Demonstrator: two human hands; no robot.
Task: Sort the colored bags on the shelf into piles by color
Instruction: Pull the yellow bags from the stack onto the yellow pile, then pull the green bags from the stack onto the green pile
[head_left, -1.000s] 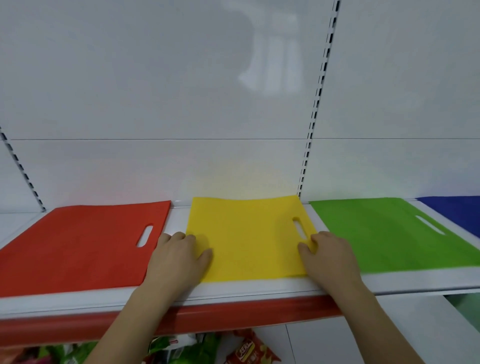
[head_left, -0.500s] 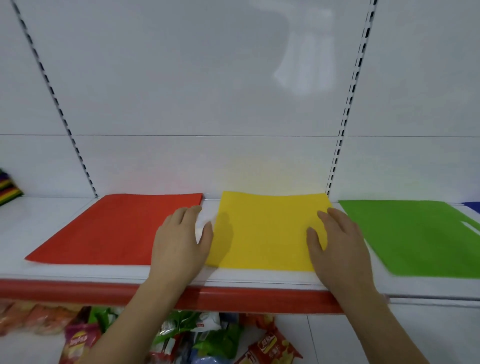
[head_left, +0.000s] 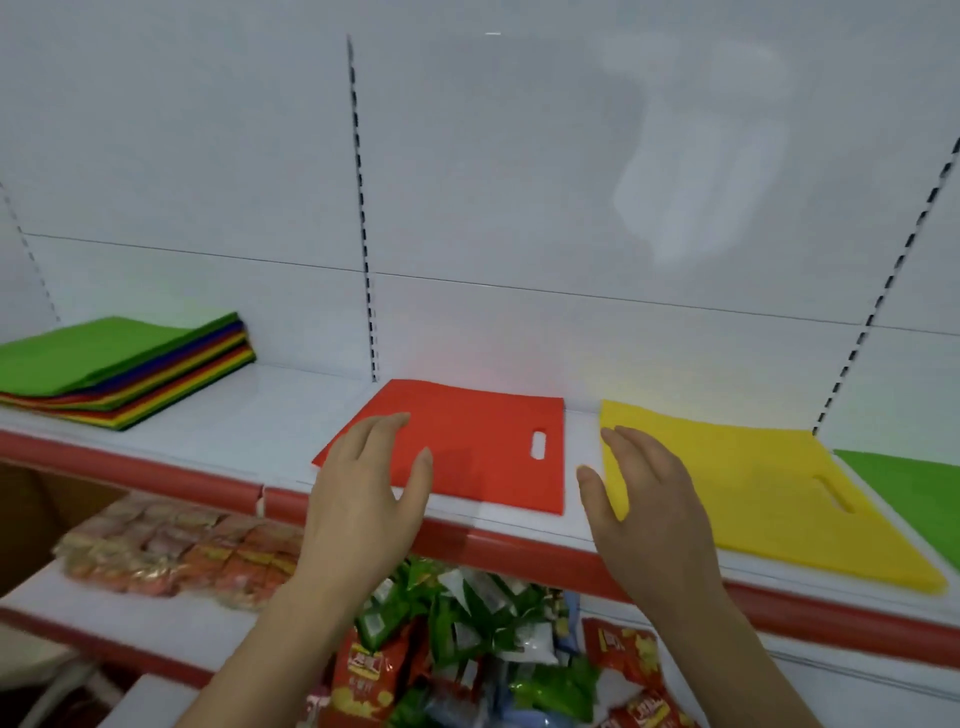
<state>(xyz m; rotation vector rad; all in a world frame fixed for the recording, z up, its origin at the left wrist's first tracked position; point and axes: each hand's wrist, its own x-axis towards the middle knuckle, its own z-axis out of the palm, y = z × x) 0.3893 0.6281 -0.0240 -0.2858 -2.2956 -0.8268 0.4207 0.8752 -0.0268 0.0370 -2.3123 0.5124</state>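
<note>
Both hands' fingers (head_left: 387, 431) spread, holding nothing; mixed bag stack (head_left: 119, 364) on shelf (head_left: 270, 410).

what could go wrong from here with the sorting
1. The mixed stack sits far left, its layers fanned toward the shelf edge; pulling one bag might drag others off.
2. The yellow bag has its near corner at the shelf lip and could slide off if brushed.
3. Both hands, left and right, are empty, and the thin bags may be hard to lift singly.
</note>
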